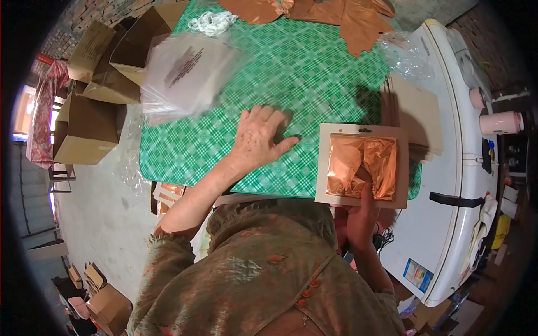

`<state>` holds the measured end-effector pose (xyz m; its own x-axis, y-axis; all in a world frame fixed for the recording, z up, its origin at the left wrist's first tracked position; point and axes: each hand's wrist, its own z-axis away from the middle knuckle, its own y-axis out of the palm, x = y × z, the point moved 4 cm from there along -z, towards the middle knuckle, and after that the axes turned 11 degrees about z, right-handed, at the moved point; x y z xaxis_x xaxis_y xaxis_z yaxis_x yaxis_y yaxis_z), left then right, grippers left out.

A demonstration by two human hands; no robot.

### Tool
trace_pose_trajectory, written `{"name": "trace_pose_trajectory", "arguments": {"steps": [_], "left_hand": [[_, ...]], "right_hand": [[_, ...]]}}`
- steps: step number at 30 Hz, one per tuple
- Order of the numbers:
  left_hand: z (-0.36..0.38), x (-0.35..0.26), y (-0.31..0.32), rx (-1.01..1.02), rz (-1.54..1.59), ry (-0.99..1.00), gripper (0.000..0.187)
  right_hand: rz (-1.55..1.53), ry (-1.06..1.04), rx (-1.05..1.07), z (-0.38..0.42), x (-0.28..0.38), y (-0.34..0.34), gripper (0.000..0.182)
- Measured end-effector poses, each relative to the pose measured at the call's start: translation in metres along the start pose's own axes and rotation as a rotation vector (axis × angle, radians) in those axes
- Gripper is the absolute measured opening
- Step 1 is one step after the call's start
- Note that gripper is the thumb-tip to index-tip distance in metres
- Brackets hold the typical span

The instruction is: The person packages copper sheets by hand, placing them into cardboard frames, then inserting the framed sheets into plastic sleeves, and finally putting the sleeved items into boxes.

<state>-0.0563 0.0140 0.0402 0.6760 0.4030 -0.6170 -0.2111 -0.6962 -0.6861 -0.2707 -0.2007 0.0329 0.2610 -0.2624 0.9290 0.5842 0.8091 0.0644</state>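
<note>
My right hand [364, 210] grips the lower edge of a pale square card [323, 168], its thumb on the front and the other fingers mostly hidden behind. Shiny, crinkled copper-coloured foil [344, 159] covers the middle of the card, and a small dark slot shows near its top edge. My left hand [260, 134] rests on the green checked tablecloth [302, 61] with nothing in it, thumb spread away from bent fingers. Up and left of that hand lies a fanned stack of clear plastic bags [196, 73] with dark print.
A stack of pale cards [414, 112] stands at the table's right side, by a white appliance [443, 185]. Copper-coloured sheets [358, 25] and a white string bundle [213, 23] lie at the far edge. Open cardboard boxes [87, 129] stand left.
</note>
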Motion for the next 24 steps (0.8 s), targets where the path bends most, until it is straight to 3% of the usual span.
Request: {"name": "trace_pose_trajectory", "arguments": {"steps": [9, 15, 17, 19, 21, 24], "left_hand": [[0.001, -0.010, 0.007, -0.040, -0.104, -0.135, 0.050], [0.001, -0.012, 0.007, -0.015, -0.080, -0.129, 0.050], [0.002, -0.013, 0.006, -0.016, -0.100, -0.114, 0.051], [0.001, -0.013, 0.006, -0.023, -0.105, -0.099, 0.051], [0.001, -0.014, 0.006, -0.035, -0.098, -0.091, 0.050], [0.000, -0.015, 0.006, -0.057, -0.094, -0.083, 0.050]], "right_hand": [[0.015, 0.043, 0.067, -0.006, -0.003, 0.001, 0.061], [-0.004, -0.032, 0.055, -0.016, 0.007, 0.012, 0.056], [0.212, -0.166, 0.036, -0.027, -0.012, -0.001, 0.054], [0.170, -0.164, 0.025, -0.027, -0.003, 0.007, 0.054], [-0.130, -0.019, 0.025, -0.024, 0.008, 0.018, 0.053], [-0.139, -0.006, 0.032, -0.029, 0.004, 0.017, 0.054]]}}
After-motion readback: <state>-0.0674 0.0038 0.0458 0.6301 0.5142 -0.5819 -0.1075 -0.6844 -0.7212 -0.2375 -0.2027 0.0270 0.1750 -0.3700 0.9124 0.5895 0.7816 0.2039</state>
